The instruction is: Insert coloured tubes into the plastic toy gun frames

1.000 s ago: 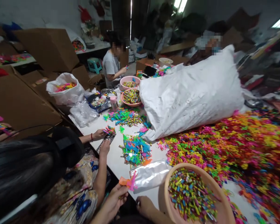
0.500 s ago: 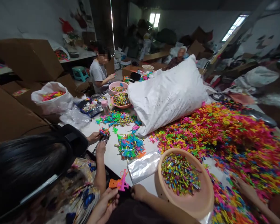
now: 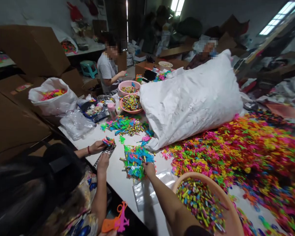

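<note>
Presently, nearest me, the left hand (image 3: 110,232), mostly out of sight, pinches an orange piece (image 3: 109,225) overlapped by a pink piece (image 3: 123,219). Change: the right hand (image 3: 149,169) has reached past the clear bag (image 3: 140,195) to the blue-green pile (image 3: 137,154) on the counter (image 3: 118,177), fingers at its edge, grip impossible to tell; I'd judge work now divided between holding and pile. Beyond, a bulging white sack (image 3: 191,101).
</note>
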Tool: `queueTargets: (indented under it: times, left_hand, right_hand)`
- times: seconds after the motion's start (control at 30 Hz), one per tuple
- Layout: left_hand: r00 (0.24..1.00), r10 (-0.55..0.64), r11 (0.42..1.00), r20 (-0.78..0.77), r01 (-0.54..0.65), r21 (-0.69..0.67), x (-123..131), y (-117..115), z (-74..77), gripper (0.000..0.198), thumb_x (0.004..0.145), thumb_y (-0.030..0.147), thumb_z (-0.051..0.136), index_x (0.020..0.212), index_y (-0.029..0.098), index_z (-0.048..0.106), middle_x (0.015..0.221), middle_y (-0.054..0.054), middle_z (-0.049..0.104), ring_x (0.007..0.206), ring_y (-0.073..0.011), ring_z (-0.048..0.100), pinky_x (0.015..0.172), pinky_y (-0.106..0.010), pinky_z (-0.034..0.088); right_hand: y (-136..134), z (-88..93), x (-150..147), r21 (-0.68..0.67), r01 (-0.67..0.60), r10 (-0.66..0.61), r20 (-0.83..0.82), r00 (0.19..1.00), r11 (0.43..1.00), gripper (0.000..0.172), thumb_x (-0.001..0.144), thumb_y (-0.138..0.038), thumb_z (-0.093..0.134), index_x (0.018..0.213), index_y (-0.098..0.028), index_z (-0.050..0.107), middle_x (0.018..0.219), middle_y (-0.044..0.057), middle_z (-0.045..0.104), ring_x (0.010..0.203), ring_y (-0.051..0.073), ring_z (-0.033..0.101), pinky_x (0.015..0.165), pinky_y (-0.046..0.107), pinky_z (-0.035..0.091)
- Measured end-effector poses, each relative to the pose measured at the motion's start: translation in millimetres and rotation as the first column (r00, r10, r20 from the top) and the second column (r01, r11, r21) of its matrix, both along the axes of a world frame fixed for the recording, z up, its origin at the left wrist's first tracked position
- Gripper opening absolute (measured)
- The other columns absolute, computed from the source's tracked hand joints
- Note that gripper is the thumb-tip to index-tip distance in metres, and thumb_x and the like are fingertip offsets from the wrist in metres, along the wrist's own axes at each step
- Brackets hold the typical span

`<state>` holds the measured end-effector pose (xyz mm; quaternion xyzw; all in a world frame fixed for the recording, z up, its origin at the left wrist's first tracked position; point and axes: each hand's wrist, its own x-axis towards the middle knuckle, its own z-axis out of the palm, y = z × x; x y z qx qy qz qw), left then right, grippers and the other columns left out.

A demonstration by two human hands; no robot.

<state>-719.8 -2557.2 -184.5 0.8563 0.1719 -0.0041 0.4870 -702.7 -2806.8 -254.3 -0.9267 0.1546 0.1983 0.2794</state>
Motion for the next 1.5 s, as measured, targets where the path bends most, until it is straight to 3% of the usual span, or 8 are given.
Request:
queueTargets:
  times: [0.2, 0.43, 0.47, 0.6, 0.73, 0.8, 1.27, 1.5]
  left_hand:
    - [0.997, 0.064, 0.998, -0.038, -0.065, -0.022, 64, 11, -30.4, 0.019, 0.083, 0.010, 0.039, 0.083, 0.011, 0.057, 0.104, -0.013, 0.054, 0.116, -0.0213, 0.036, 0.103, -0.039, 0.021]
    - [0.984, -0.068, 0.931, -0.162, 0.004, -0.364, -35, -75, 44.2, 0.025, 0.078, 0.038, 0.052, 0.084, 0.015, 0.062, 0.086, -0.007, 0.061, 0.075, -0.0179, 0.055, 0.061, -0.027, 0.045]
    - [0.981, -0.103, 0.887, -0.162, 0.017, -0.462, -48, -90, 57.2, 0.030, 0.079, 0.042, 0.050, 0.091, 0.016, 0.062, 0.087, -0.007, 0.061, 0.070, -0.0158, 0.055, 0.056, -0.025, 0.044]
    - [0.971, -0.136, 0.420, -0.195, -0.122, -0.899, -59, -132, 102.0, 0.034, 0.060, 0.034, 0.074, 0.085, 0.015, 0.062, 0.078, -0.003, 0.059, 0.059, -0.0077, 0.051, 0.046, -0.016, 0.038]
    - [0.973, -0.187, 0.323, -0.133, -0.067, -0.944, -50, -152, 134.9, 0.031, 0.054, 0.029, 0.079, 0.075, 0.011, 0.063, 0.066, 0.000, 0.058, 0.054, -0.0060, 0.050, 0.046, -0.014, 0.039]
    - [0.970, -0.219, 0.304, -0.107, -0.037, -0.952, -54, -161, 147.3, 0.029, 0.055, 0.027, 0.078, 0.073, 0.010, 0.063, 0.060, 0.000, 0.057, 0.054, -0.0061, 0.050, 0.047, -0.014, 0.040]
    - [0.920, -0.363, 0.286, 0.148, 0.261, -0.922, -66, -195, 212.4, 0.031, 0.060, 0.036, 0.074, 0.077, 0.012, 0.065, 0.059, -0.001, 0.057, 0.050, -0.0056, 0.050, 0.045, -0.013, 0.042]
    - [0.870, -0.312, 0.243, 0.381, 0.461, -0.853, -33, -238, 294.8, 0.041, 0.048, 0.030, 0.081, 0.082, 0.013, 0.064, 0.076, -0.002, 0.062, 0.057, -0.0072, 0.055, 0.049, -0.015, 0.044]
  right_hand:
    - [3, -31.2, 66, 0.066, 0.145, -0.145, -0.015, 0.989, 0.987, 0.041, 0.071, -0.045, 0.056, 0.088, -0.009, 0.063, 0.092, 0.018, 0.062, 0.086, 0.027, 0.058, 0.068, 0.033, 0.040]
    - [-35, 36.4, 47, 0.491, 0.158, -0.287, 0.200, 0.937, 0.857, 0.043, 0.076, -0.052, 0.043, 0.073, -0.013, 0.061, 0.063, 0.002, 0.056, 0.061, 0.013, 0.050, 0.057, 0.024, 0.039]
    - [-44, 53.0, 38, 0.549, 0.144, -0.311, 0.223, 0.924, 0.823, 0.046, 0.075, -0.055, 0.042, 0.074, -0.012, 0.060, 0.061, 0.001, 0.055, 0.058, 0.012, 0.048, 0.055, 0.024, 0.038]
    - [-76, 118.9, -7, 0.775, 0.088, -0.436, 0.254, 0.864, 0.626, 0.053, 0.068, -0.061, 0.051, 0.085, -0.012, 0.061, 0.064, 0.002, 0.056, 0.054, 0.011, 0.047, 0.051, 0.024, 0.038]
    - [-92, 173.5, -51, 0.969, 0.020, -0.591, 0.134, 0.795, 0.247, 0.046, 0.057, -0.053, 0.069, 0.081, -0.014, 0.064, 0.071, 0.005, 0.061, 0.052, 0.010, 0.047, 0.049, 0.025, 0.038]
    - [-96, 193.3, -69, 0.981, -0.019, -0.621, 0.139, 0.771, 0.195, 0.043, 0.057, -0.051, 0.070, 0.080, -0.015, 0.065, 0.072, 0.004, 0.061, 0.051, 0.009, 0.046, 0.048, 0.024, 0.038]
    - [-122, 266.2, -119, 0.946, -0.252, -0.722, 0.319, 0.614, 0.204, 0.047, 0.055, -0.050, 0.072, 0.086, -0.014, 0.066, 0.064, 0.001, 0.060, 0.044, 0.007, 0.043, 0.042, 0.021, 0.034]
    - [-163, 338.0, -111, 0.845, -0.231, -0.837, 0.522, 0.164, 0.481, 0.038, 0.054, -0.043, 0.074, 0.077, -0.015, 0.065, 0.067, 0.002, 0.061, 0.052, 0.009, 0.047, 0.048, 0.023, 0.039]
